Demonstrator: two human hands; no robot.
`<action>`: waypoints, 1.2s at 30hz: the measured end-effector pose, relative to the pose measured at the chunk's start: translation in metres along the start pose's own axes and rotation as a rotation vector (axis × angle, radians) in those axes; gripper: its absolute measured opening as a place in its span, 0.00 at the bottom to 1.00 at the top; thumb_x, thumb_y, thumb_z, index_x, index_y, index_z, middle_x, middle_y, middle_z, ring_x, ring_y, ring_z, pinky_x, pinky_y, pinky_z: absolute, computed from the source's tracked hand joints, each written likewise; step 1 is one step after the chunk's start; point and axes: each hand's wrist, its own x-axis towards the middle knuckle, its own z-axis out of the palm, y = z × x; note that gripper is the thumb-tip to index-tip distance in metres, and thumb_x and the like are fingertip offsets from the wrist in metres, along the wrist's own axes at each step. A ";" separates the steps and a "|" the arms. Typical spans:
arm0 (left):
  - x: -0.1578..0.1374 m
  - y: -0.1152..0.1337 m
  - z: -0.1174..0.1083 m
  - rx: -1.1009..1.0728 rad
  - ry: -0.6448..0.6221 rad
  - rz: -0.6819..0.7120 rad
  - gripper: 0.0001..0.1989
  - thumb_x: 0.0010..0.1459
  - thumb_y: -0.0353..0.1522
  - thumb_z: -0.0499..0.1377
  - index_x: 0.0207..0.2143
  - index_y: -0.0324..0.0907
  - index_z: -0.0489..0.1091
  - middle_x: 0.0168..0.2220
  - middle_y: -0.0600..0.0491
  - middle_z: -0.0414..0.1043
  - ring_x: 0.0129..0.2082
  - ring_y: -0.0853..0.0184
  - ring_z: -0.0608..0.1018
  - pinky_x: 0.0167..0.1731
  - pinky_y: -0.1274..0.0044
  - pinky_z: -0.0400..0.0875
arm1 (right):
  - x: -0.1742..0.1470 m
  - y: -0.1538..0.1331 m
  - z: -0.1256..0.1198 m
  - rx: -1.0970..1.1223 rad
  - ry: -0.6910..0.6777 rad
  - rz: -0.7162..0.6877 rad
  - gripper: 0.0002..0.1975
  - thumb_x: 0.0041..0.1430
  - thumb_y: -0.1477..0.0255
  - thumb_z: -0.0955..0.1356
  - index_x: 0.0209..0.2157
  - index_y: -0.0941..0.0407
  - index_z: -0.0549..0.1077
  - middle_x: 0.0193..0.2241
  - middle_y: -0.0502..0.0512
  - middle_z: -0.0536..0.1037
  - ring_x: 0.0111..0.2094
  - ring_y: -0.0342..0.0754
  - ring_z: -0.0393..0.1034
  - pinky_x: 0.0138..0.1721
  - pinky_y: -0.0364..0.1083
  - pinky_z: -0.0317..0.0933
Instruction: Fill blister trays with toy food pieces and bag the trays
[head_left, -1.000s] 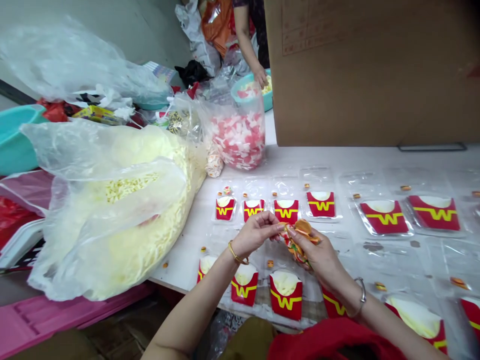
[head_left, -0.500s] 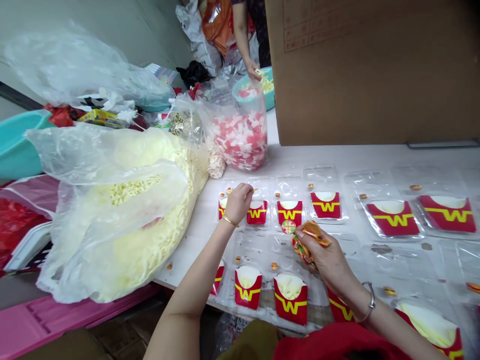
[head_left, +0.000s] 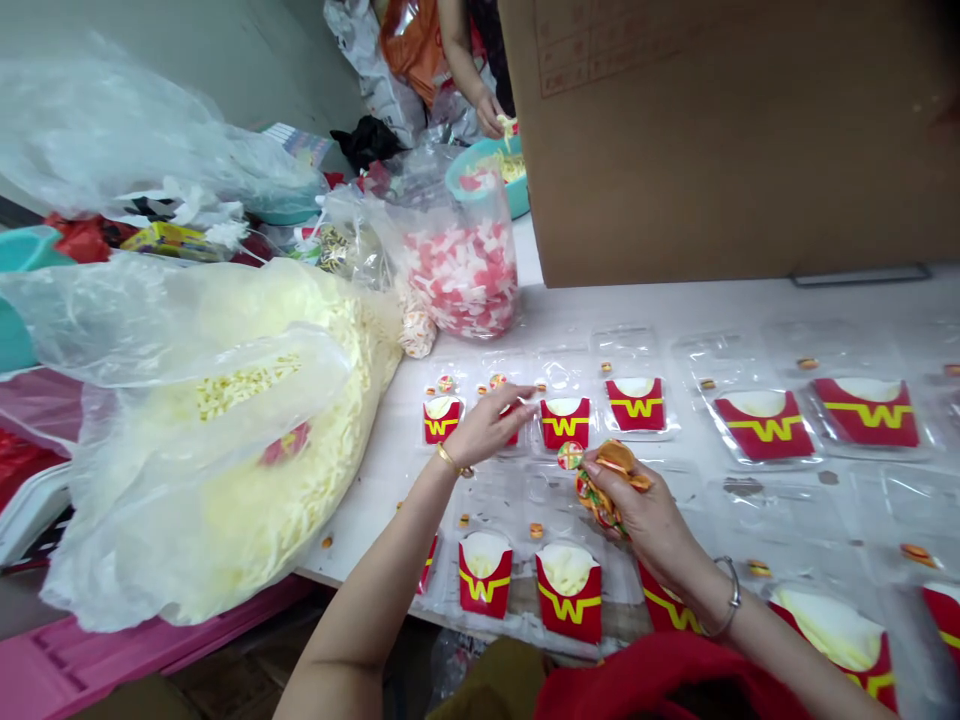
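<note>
My left hand (head_left: 491,425), fingers stretched out and holding nothing I can see, hovers over a clear plastic tray in the back row. It partly covers that tray's red fries box. Just behind its fingers lies a small round toy pizza (head_left: 497,381). My right hand (head_left: 652,510) is closed around a bunch of small orange toy food pieces (head_left: 604,490), and a round toy pizza (head_left: 570,456) sticks out at its fingertips. Nearby stand a red fries box (head_left: 565,425) with a yellow W and a tiny toy burger (head_left: 541,387). Another toy pizza (head_left: 446,383) lies farther left.
More trays with red boxes (head_left: 636,405) fill the white table (head_left: 720,305). A large bag of pale yellow pieces (head_left: 337,430) lies left, a bag of pink and white pieces (head_left: 469,275) behind. A cardboard box (head_left: 712,150) blocks the back right. A co-worker's hand (head_left: 491,115) is over a basin (head_left: 465,165).
My left hand has moved right and its fingers have spread from a pinch. A toy pizza now shows in the second back tray. My right hand keeps its bunch; the view has shifted slightly.
</note>
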 end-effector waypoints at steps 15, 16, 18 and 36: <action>0.089 -0.007 0.036 0.192 0.193 -0.067 0.02 0.54 0.29 0.57 0.28 0.41 0.68 0.27 0.54 0.70 0.28 0.69 0.71 0.32 0.76 0.62 | -0.001 -0.011 -0.038 -0.032 0.034 -0.080 0.16 0.49 0.59 0.72 0.36 0.56 0.74 0.28 0.50 0.73 0.30 0.44 0.67 0.30 0.41 0.59; 0.090 -0.008 0.037 0.291 0.176 -0.065 0.02 0.54 0.29 0.57 0.28 0.41 0.69 0.28 0.53 0.71 0.30 0.68 0.71 0.33 0.75 0.62 | 0.000 -0.011 -0.039 -0.043 0.024 -0.079 0.16 0.50 0.59 0.71 0.36 0.56 0.74 0.27 0.50 0.73 0.29 0.44 0.66 0.29 0.41 0.59; 0.089 -0.008 0.041 0.480 0.158 -0.029 0.04 0.55 0.29 0.57 0.28 0.41 0.70 0.31 0.51 0.71 0.34 0.65 0.72 0.36 0.73 0.61 | 0.001 -0.011 -0.040 -0.061 0.005 -0.076 0.17 0.51 0.58 0.71 0.36 0.55 0.73 0.26 0.49 0.72 0.27 0.43 0.65 0.27 0.41 0.57; 0.041 0.093 0.063 -0.154 -0.272 0.192 0.09 0.60 0.35 0.54 0.36 0.39 0.69 0.32 0.52 0.70 0.32 0.70 0.71 0.35 0.78 0.66 | 0.006 -0.018 -0.054 -0.084 -0.063 -0.145 0.15 0.54 0.59 0.68 0.36 0.56 0.71 0.26 0.49 0.71 0.26 0.43 0.62 0.28 0.43 0.55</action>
